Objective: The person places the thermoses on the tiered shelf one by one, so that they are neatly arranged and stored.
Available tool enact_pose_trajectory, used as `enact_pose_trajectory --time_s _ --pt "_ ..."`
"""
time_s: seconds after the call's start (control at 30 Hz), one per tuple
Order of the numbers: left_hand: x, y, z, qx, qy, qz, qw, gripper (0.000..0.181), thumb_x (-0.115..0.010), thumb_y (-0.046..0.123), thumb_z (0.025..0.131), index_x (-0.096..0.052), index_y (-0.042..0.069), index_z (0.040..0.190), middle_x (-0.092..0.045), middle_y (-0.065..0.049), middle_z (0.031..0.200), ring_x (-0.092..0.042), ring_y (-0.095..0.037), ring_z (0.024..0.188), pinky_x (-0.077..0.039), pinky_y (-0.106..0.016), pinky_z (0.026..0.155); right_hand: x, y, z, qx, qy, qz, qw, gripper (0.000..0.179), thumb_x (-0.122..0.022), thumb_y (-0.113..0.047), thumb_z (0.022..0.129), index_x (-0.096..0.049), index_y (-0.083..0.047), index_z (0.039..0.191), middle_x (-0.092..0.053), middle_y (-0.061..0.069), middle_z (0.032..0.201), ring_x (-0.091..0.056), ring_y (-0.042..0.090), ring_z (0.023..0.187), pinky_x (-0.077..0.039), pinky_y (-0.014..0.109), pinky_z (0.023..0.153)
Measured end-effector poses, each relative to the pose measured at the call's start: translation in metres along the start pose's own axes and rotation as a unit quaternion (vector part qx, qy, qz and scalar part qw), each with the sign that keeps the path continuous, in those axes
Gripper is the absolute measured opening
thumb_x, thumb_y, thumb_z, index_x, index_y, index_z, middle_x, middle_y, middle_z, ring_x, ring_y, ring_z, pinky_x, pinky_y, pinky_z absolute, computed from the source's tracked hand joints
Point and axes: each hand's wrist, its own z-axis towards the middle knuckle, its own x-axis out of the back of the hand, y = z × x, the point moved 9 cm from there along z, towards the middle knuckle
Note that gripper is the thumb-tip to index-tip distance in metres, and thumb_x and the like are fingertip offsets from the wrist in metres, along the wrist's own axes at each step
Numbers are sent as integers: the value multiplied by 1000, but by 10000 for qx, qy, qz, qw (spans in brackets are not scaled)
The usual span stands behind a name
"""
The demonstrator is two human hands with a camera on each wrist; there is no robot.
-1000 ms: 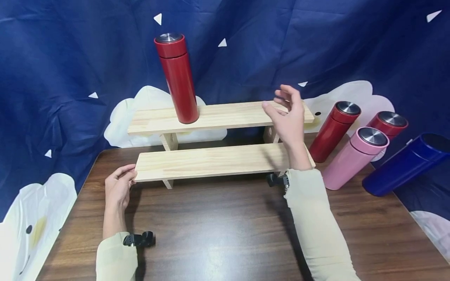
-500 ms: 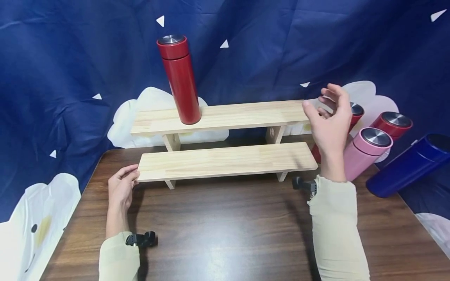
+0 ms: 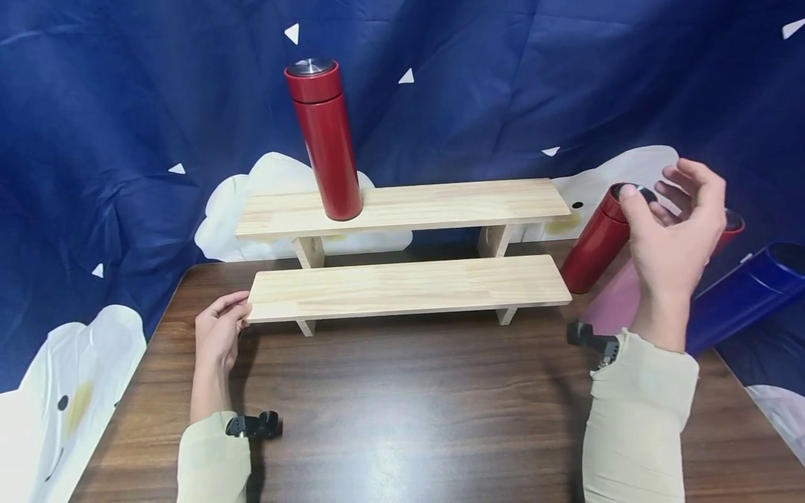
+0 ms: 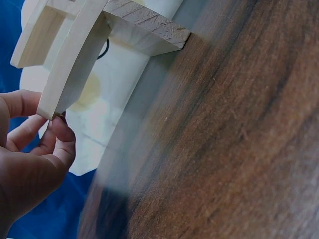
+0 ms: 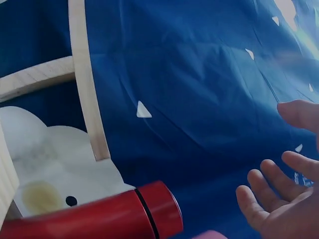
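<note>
My left hand (image 3: 216, 335) pinches the left end of the lower board of a two-tier wooden shelf (image 3: 402, 286); in the left wrist view the fingers (image 4: 64, 137) close about the board's corner. On the upper board, left of its middle, stands a red thermos (image 3: 328, 150) with a steel-topped lid. My right hand (image 3: 676, 237) is raised above a pink thermos (image 3: 613, 300), fingers spread and bent, nothing in it. Its lid is hidden behind that hand. A second red thermos (image 3: 594, 241) stands just left of the hand, its lid overlapped by the thumb in the head view.
Partly behind the right hand are another red thermos (image 3: 734, 225) and a dark blue thermos (image 3: 745, 297). All stand on a brown wood-grain table (image 3: 390, 398). A blue cloth (image 3: 453, 91) with white shapes hangs behind it.
My right hand has moved rightward from over the upper board to above the bottles, still holding nothing. My left hand has stayed on the lower board's end.
</note>
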Motion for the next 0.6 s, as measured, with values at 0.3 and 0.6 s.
enact_pose_trajectory --time_s 0.3,0.6 --pt "1 -3 0 14 -23 -23 10000 22 -62 -12 90 -73 -1 105 -68 0 87 -58 -9 70 -47 -18 57 33 3 3 122 609 -275 9977 48 -79 -1 77 -67 -16 121 -67 3 119 -60 14 108 -46 26 91" --pt "1 -1 1 16 -27 -30 10000 23 -62 -13 89 -73 2 103 -69 0 87 -58 -9 71 -47 -18 58 69 13 -1 264 1251 -996 9868 43 -78 -9 80 -68 -18 121 -66 -4 117 -58 9 105 -42 21 84"
